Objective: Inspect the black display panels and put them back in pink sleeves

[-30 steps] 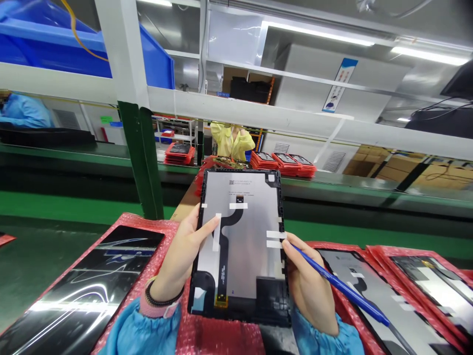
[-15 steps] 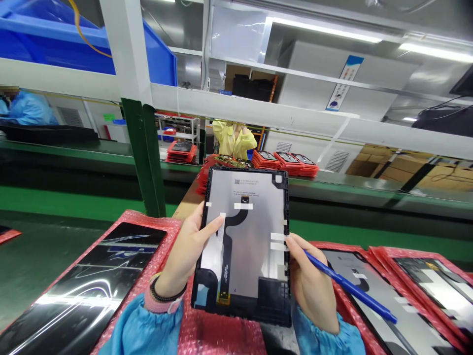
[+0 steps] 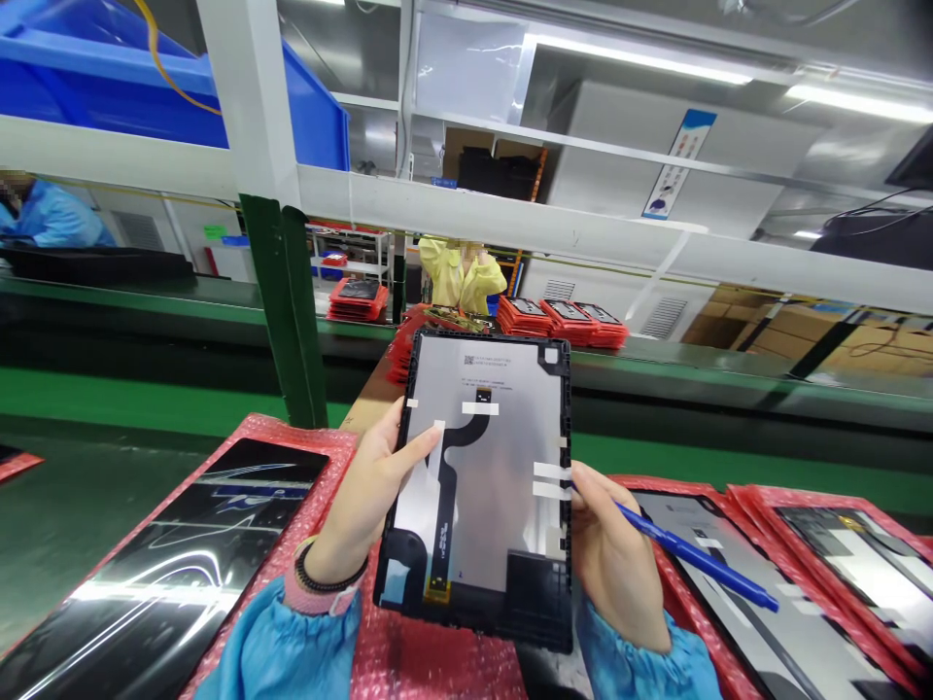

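Note:
I hold a tablet screen panel [image 3: 496,457] upright in front of me, its grey back facing me, with a black flex cable and white tape strips on it. My left hand [image 3: 361,506] grips its left edge, thumb laid across the back. My right hand [image 3: 616,564] supports the right edge and is closed on a blue pen [image 3: 692,556] that points toward the tape strips near that edge.
Red bubble-wrap sheets with more panels lie left [image 3: 182,554] and right [image 3: 765,593] of me. A green post [image 3: 288,311] rises ahead. Stacks of red-wrapped panels [image 3: 561,321] sit on the far green bench, where a person in yellow [image 3: 459,272] works. Another person in blue [image 3: 44,219] is at far left.
The panel shifted slightly right in the first half second and has since held almost still. My right hand slid a little lower along the panel's right edge, and the pen tip moved with it.

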Demonstrator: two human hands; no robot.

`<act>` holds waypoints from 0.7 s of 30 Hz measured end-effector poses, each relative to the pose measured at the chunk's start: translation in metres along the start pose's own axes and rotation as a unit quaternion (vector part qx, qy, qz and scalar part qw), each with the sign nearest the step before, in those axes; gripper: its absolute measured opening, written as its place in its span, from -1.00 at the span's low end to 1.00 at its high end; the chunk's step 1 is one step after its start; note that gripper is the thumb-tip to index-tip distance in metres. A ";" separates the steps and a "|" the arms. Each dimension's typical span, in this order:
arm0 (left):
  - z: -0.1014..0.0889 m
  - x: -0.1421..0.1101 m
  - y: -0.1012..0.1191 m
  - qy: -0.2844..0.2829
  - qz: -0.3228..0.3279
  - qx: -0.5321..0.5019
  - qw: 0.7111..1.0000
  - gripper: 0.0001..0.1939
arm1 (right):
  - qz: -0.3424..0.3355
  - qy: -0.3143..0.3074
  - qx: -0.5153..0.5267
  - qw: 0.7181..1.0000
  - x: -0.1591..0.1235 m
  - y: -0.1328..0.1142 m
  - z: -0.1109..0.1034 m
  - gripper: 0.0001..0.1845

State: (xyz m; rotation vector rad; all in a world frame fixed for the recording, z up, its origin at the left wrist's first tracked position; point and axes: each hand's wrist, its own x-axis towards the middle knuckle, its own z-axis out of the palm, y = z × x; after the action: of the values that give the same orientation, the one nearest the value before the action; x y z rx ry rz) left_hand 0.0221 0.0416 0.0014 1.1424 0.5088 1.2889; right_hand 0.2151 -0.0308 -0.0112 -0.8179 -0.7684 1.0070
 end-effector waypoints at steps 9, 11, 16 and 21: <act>0.001 0.003 -0.004 0.006 0.006 0.009 1.000 -0.62 | -0.016 0.011 -0.054 0.998 0.000 0.003 -0.006 -0.87; 0.000 0.003 -0.004 0.008 0.012 0.021 1.000 -0.60 | -0.012 0.021 -0.054 0.998 0.001 0.003 -0.004 -0.88; -0.001 0.001 -0.004 0.004 0.025 0.032 0.999 -0.53 | -0.007 0.017 -0.037 0.999 0.003 0.005 -0.003 -0.88; -0.001 0.000 -0.003 0.014 0.014 0.031 0.999 -0.47 | -0.003 0.002 -0.044 0.999 0.003 0.004 -0.004 -0.83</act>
State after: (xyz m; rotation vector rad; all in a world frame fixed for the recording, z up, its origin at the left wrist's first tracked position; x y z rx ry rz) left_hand 0.0228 0.0429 -0.0020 1.1868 0.5590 1.3232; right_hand 0.2177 -0.0271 -0.0159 -0.8931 -0.8149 0.9714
